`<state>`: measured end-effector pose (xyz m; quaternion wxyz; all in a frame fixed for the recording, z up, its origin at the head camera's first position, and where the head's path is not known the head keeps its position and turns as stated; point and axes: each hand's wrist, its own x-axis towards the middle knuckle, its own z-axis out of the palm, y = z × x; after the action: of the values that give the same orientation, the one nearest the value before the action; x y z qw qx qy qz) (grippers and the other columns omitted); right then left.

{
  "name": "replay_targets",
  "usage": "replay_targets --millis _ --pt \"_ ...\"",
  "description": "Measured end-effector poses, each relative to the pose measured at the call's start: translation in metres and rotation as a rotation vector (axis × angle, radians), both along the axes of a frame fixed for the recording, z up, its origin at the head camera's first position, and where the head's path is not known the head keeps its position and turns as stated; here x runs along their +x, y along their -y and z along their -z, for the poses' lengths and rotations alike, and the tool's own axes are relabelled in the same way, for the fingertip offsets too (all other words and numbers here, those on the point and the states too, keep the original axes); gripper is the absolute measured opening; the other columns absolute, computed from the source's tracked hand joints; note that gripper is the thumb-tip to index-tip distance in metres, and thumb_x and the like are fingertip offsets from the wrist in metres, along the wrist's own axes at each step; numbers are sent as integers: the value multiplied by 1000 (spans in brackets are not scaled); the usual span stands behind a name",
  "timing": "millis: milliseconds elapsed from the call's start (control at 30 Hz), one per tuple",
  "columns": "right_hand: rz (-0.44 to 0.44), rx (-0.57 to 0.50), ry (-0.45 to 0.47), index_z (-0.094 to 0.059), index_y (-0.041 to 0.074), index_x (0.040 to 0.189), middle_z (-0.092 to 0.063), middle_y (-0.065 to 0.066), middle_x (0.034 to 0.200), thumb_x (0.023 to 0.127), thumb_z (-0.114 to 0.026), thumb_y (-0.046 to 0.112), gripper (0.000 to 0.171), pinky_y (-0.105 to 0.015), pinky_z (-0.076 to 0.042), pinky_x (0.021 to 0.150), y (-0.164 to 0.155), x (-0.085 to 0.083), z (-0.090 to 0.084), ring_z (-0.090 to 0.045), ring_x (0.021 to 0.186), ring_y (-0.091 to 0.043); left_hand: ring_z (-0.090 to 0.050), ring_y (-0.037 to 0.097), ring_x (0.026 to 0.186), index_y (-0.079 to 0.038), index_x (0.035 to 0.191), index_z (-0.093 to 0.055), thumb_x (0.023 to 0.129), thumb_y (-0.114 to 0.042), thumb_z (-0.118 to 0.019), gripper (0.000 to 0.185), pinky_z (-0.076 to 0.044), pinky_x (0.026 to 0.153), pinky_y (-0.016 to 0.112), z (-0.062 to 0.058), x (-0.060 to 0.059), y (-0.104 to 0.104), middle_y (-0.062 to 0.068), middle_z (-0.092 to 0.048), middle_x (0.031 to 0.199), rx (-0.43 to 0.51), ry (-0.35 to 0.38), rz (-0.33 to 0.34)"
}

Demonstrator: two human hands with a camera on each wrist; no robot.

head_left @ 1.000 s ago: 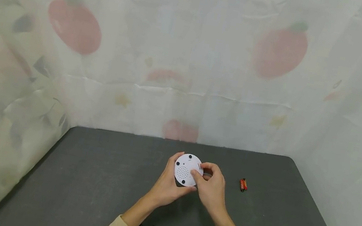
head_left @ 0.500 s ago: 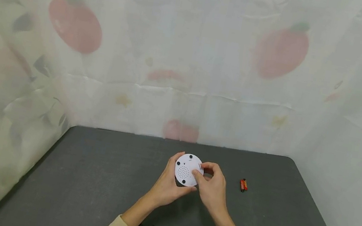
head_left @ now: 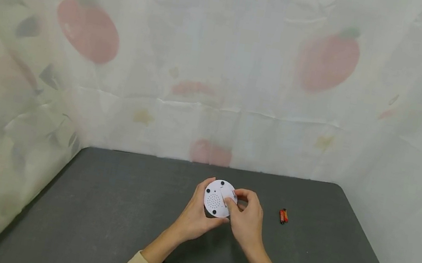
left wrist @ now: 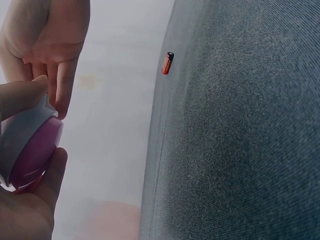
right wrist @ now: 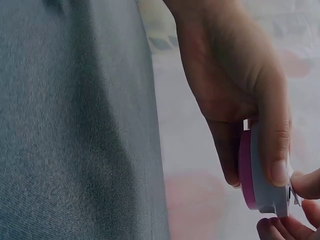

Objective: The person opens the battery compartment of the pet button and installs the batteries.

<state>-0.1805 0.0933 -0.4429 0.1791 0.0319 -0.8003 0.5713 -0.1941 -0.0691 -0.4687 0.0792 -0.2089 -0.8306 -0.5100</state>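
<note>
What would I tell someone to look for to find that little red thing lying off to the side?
Start at the dark grey table, then find the two hands holding a round white device near its middle. Look past the right hand toward the table's right edge: the small red battery lies alone on the surface, touched by nothing. It is the only red, stick-shaped thing on the table.

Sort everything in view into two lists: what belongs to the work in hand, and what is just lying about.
In hand:
- round white device, pink on its other side, held by the left hand
- right hand, fingertips at the device's right edge

Lying about:
- red batteries on the dark table, right of the hands, untouched
- fruit-print curtain behind
</note>
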Motion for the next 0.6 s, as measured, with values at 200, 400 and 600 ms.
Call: replay_targets --millis 200,400,600 --pt "37 38 -60 -65 1 112 -62 -11 109 89 -79 5 28 -37 -56 85 -1 -3 0 -63 102 -25 -50 23 120 -17 158 -21 80 -28 -89 104 -44 96 49 0 -1 -1 11 -39 147 4 -15 2" --pt "60 68 -106 -67 2 107 -61 -7 96 87 -80 2 24 -25 -49 72 -7 -7 2 -57 82 -17 -49 22 121 -18 158 -21 79 -27 -90 105 -42 98 49 0 -2 -1 9 -38 148 -4 16 15" --pt "9 48 -107 -67 3 105 -61 -4 85 88 -79 2 21 -22 -46 66 -16 -12 3 -56 75 -16 -49 22 122 -18 159 -22 79 -28 -90 105 -41 99 50 0 -3 -1 8 -38 149 -16 32 21"
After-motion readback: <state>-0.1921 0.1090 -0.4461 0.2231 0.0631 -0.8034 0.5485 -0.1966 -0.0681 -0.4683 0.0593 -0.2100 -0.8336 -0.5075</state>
